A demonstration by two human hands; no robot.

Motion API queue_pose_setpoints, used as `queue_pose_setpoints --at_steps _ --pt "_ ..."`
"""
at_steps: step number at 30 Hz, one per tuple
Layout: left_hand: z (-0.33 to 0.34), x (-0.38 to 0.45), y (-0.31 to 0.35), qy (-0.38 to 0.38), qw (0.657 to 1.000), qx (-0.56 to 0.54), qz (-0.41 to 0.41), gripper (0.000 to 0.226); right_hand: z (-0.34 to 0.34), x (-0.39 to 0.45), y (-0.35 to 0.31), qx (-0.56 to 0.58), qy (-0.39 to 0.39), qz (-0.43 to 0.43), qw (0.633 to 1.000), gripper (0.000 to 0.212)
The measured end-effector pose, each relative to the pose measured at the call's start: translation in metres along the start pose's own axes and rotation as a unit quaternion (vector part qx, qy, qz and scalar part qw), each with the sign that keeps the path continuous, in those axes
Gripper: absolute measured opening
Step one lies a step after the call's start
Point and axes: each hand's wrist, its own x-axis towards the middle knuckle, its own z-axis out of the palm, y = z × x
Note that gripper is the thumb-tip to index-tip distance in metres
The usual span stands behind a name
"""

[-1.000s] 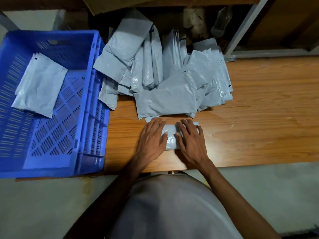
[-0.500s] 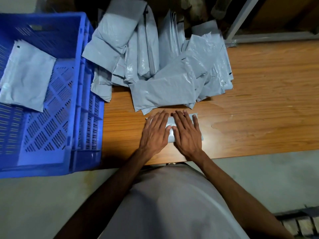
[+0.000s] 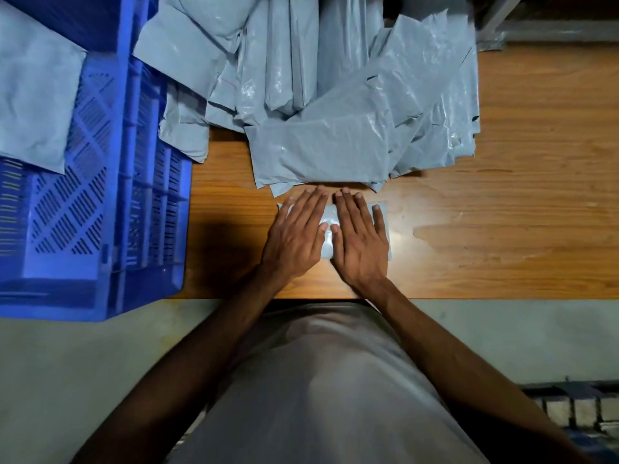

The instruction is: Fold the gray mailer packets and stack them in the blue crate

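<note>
A small folded gray mailer packet (image 3: pixel 329 236) lies on the wooden table near its front edge. My left hand (image 3: pixel 294 234) and my right hand (image 3: pixel 360 241) lie flat on it side by side, fingers straight, pressing it down. Most of the packet is hidden under my palms. Just behind my fingertips sits a heap of several unfolded gray mailer packets (image 3: pixel 321 142). The blue crate (image 3: pixel 144 182) stands at the left, with one gray packet (image 3: pixel 33 108) lying inside it.
The wooden table (image 3: pixel 502 212) stretches bare to the right of the heap. Its front edge runs just below my wrists, with grey floor beneath. A metal frame post (image 3: pixel 499 15) stands at the back right.
Both hands stay pressed flat on the folded packet, now a little closer to the heap. My head has dipped and moved closer, so everything appears larger and higher in view.
</note>
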Motion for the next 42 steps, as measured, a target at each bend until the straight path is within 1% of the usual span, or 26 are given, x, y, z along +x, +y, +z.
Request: queue_pose_setpoints --at_steps 6,10,14,16,18,21,24,29,37,42 --pt "0.002 0.000 0.001 0.007 1.000 -0.004 -0.003 0.054 0.003 0.000 0.001 -0.001 -0.016 0.005 1.000 0.055" --pt "0.001 -0.001 0.003 0.004 1.000 -0.003 -0.003 0.054 0.002 -0.001 0.001 0.004 -0.013 -0.001 1.000 0.055" --pt "-0.002 -0.002 -0.002 -0.015 1.000 -0.015 0.011 0.054 -0.006 -0.004 -0.006 0.042 -0.015 0.020 0.999 0.055" --pt "-0.005 -0.003 -0.005 -0.038 0.999 -0.028 0.015 0.056 -0.015 -0.008 -0.007 0.071 -0.014 0.038 0.997 0.055" --pt "-0.008 -0.005 -0.007 -0.054 0.998 -0.023 0.014 0.059 -0.023 -0.015 -0.001 0.059 -0.015 0.049 0.997 0.056" --pt "-0.012 -0.004 0.000 -0.056 0.998 -0.005 0.013 0.059 -0.027 -0.020 0.015 0.037 -0.037 0.065 0.997 0.056" --pt "-0.011 -0.005 0.017 -0.058 0.998 0.017 0.028 0.058 -0.024 -0.026 0.021 0.021 -0.047 0.047 0.998 0.056" --pt "-0.003 -0.003 0.026 -0.058 0.997 0.052 0.000 0.060 -0.020 -0.020 0.030 0.012 -0.042 0.016 0.999 0.056" --pt "-0.002 -0.004 0.028 -0.071 0.994 0.083 -0.004 0.063 -0.019 -0.021 0.035 0.066 -0.056 0.019 0.996 0.058" --pt "0.000 -0.003 0.028 -0.065 0.994 0.087 -0.005 0.059 -0.015 -0.018 0.037 0.051 -0.056 0.017 0.997 0.057"
